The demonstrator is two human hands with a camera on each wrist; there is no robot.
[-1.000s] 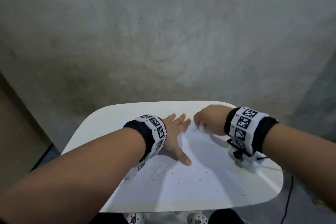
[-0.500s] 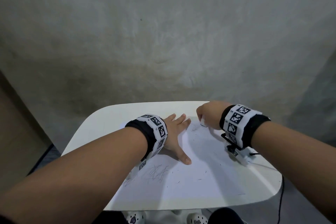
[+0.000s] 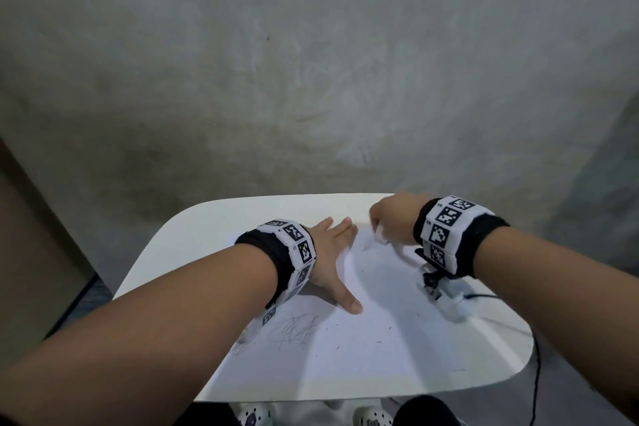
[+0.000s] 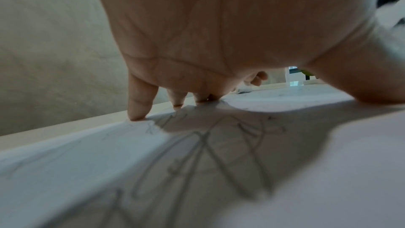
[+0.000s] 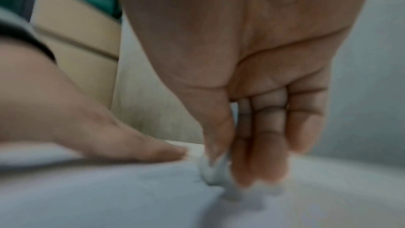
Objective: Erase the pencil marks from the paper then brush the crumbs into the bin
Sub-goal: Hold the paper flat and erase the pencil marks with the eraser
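Observation:
A white sheet of paper (image 3: 363, 339) lies on the small white table (image 3: 193, 239). A pencil scribble (image 3: 294, 329) sits at its near left, and a fainter mark (image 3: 368, 245) at its far end. My left hand (image 3: 332, 259) presses flat on the paper with fingers spread, seen from below in the left wrist view (image 4: 197, 41). My right hand (image 3: 390, 221) pinches a white eraser (image 5: 215, 171) between thumb and fingers and holds it against the paper at the far mark; the eraser (image 3: 380, 234) is blurred. Dark crumbs (image 3: 380, 339) are scattered over the middle of the sheet.
A grey wall stands behind the table. A brown panel (image 3: 31, 253) is at the left. A black cable (image 3: 534, 367) hangs off the table's right edge. White shoes (image 3: 256, 417) show under the near edge. No bin is in view.
My right hand has rubbed back and forth with the eraser at the paper's far end, drifting slightly right and away. The left hand has stayed flat on the paper.

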